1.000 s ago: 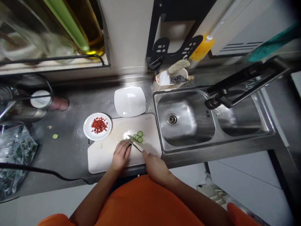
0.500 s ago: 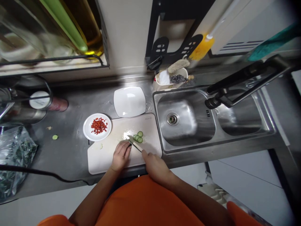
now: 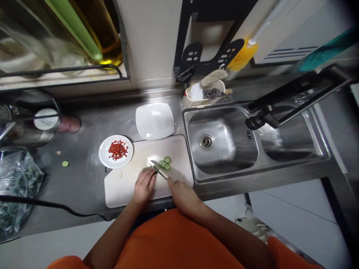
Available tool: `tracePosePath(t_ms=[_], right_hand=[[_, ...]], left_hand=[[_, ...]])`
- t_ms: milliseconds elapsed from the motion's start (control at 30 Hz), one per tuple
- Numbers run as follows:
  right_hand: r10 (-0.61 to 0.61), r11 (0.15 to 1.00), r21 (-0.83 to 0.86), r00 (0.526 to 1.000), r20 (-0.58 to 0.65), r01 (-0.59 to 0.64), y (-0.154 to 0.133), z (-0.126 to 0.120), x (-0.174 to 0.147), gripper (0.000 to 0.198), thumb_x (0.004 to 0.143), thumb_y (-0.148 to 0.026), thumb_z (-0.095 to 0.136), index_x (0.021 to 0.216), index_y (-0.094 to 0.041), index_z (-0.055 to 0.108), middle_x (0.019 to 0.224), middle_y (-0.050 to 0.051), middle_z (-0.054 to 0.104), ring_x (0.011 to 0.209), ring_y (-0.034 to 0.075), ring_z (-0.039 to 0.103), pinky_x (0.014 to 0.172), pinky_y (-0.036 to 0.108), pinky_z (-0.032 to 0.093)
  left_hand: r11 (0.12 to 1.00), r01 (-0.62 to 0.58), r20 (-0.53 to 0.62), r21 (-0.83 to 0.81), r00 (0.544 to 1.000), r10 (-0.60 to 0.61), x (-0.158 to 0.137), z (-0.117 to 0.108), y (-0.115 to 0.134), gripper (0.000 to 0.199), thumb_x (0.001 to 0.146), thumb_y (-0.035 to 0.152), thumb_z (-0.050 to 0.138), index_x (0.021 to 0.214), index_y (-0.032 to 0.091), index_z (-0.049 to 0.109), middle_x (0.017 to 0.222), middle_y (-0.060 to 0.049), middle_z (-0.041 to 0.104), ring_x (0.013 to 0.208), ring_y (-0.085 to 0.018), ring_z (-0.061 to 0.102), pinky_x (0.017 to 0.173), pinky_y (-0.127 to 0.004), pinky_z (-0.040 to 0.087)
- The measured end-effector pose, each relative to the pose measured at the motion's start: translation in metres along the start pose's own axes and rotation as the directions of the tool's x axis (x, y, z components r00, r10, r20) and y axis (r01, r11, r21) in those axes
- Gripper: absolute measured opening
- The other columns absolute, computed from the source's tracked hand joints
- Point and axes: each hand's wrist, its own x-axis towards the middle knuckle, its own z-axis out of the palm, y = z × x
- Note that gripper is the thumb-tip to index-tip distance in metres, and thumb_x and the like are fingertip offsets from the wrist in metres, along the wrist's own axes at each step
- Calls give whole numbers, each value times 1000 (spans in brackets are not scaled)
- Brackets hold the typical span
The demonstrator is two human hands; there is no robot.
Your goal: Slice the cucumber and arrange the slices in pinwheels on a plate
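My right hand point(image 3: 181, 192) is closed round the handle of a kitchen knife point(image 3: 159, 172), its blade pointing up and left over the white cutting board point(image 3: 123, 192). My left hand point(image 3: 144, 185) is curled on the board beside the blade, fingers bent over a piece of cucumber that is mostly hidden; a dark green bit shows at the fingertips. Several cucumber slices point(image 3: 165, 163) lie in a small overlapping group just right of the blade. A thin pale slice point(image 3: 120, 174) rests near the board's left edge.
A white plate of red goji berries point(image 3: 117, 150) overlaps the board's upper left corner. Behind the board sits a square white plate point(image 3: 155, 121). To the right is a steel double sink point(image 3: 221, 140) under a black faucet point(image 3: 255, 121). A plastic bag of greens point(image 3: 19, 190) lies far left.
The knife and my right hand have shifted very slightly to the left. My left hand and the cucumber slices look the same.
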Motion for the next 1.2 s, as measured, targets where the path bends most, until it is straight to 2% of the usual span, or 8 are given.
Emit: tracePosePath(t_ms=[600,700,900,1067,1200], right_hand=[[-31,999,25,997,-76,33,-4,11,38,43,87,-3,28,123,-16,47,91,10,65,84,19,63,70,26,46],[-35,998,40,996,-79,39,-1,10,36,46,85,-3,30,127,-17,44,91,9,65,83,19,63,69,26,46],[65,998,-9,989,-134,-67,9,1,22,50,86,-4,30,133,-15,40,90,11,65,82,20,63,68,25,46],[33,999,-33,996,-80,-36,3,-2,7,41,84,-2,28,117,-16,50,87,10,64,81,21,64,66,25,46],[16,999,-43,1000,-13,-17,-1,-2,-1,36,85,-3,30,114,-17,47,89,10,63,83,21,64,65,25,46]], left_hand=[[1000,12,14,4,1000,-12,0,1,1,25,89,20,48,112,18,59,107,-10,65,103,-21,60,94,-41,48],[1000,6,27,13,1000,-6,0,-1,2,27,89,21,49,114,18,58,109,-10,64,105,-21,58,95,-41,47],[999,-7,-5,44,1000,7,-2,0,2,29,87,22,53,116,18,57,104,-10,64,99,-21,58,91,-39,48],[1000,1,8,29,1000,-2,-2,0,2,27,89,22,48,115,19,58,105,-10,64,99,-20,59,92,-41,48],[1000,1,7,26,1000,-1,0,-1,1,24,90,23,48,111,19,59,104,-10,64,100,-21,59,93,-41,48]])
